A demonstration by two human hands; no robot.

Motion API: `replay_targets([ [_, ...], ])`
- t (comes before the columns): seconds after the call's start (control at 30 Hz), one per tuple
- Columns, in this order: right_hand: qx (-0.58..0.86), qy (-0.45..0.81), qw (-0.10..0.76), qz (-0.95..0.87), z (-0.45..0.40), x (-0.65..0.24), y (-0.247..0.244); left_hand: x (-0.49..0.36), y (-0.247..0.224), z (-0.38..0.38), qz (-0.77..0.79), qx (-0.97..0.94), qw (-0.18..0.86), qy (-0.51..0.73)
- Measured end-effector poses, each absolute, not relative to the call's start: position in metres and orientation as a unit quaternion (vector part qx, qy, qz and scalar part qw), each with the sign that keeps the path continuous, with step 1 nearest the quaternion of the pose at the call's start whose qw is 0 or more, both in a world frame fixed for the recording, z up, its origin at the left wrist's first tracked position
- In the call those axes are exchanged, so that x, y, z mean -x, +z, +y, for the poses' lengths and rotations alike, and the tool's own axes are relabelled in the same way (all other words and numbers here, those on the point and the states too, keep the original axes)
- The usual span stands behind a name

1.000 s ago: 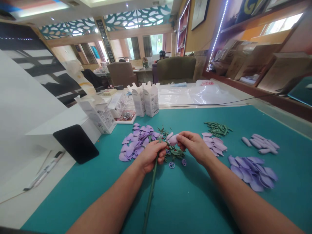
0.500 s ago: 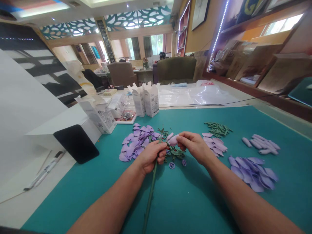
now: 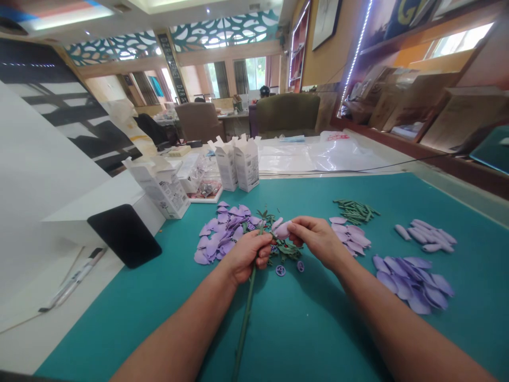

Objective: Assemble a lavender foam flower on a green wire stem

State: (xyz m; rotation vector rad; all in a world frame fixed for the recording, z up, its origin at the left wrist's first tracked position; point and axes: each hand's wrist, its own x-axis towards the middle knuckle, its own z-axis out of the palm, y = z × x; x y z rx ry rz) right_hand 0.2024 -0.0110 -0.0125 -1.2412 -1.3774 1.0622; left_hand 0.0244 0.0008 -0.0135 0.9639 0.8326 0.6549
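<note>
My left hand [image 3: 249, 254] is closed around a long green flower stem [image 3: 245, 318] that runs down toward me. At the stem's upper end, my right hand [image 3: 315, 237] pinches a pale lilac petal piece [image 3: 282, 229] between thumb and fingers. How the piece meets the stem is partly hidden by my fingers. Just behind the hands lie green leaf parts [image 3: 289, 251]. Two small purple rings [image 3: 280, 270] rest in front of them. A heap of purple petals [image 3: 222, 233] spreads left of my left hand, and pale pink petals [image 3: 352, 237] lie beyond my right wrist.
On the green mat [image 3: 318, 329] at the right are green sticks [image 3: 356, 210], lilac buds [image 3: 429, 235] and larger purple petals [image 3: 413, 281]. White boxes [image 3: 247, 164] stand at the back. A black tablet-like panel [image 3: 124, 235] leans at the left, near some pens [image 3: 77, 278].
</note>
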Motion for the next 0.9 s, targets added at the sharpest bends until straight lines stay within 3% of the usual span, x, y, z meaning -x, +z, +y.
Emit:
replay_targets([
  [0.9, 0.509, 0.431, 0.465, -0.582, -0.0124, -0.2036, -0.0087, -0.0245, -0.0141, 0.0008, 0.387, -0.446, 0.751, 0.294],
])
